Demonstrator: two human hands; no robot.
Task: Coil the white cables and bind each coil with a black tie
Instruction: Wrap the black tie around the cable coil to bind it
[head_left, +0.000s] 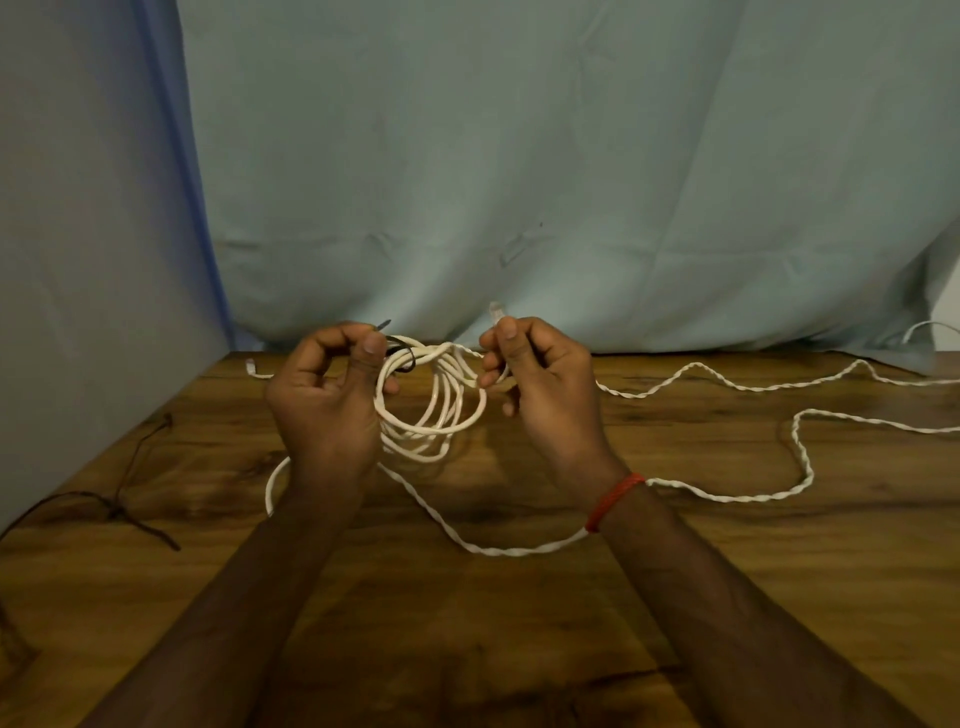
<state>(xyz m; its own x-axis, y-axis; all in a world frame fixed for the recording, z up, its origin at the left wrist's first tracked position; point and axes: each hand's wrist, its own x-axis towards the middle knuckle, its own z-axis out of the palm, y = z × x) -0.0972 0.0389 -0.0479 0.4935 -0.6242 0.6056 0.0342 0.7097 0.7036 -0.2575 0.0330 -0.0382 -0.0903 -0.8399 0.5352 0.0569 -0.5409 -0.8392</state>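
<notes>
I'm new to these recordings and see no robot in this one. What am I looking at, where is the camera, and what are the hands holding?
No machine here: a person works with bare hands, and the single picture comes from a camera on their head, looking forward and down. The left hand pinches a black tie against a white coil held between the hands. The right hand, with a red thread at its wrist, grips the cable end, whose clear plug sticks up past the thumb. Loose twisted white cable trails across the wooden table to the right; dark cords lie at its left. A pale cloth hangs behind.
</notes>
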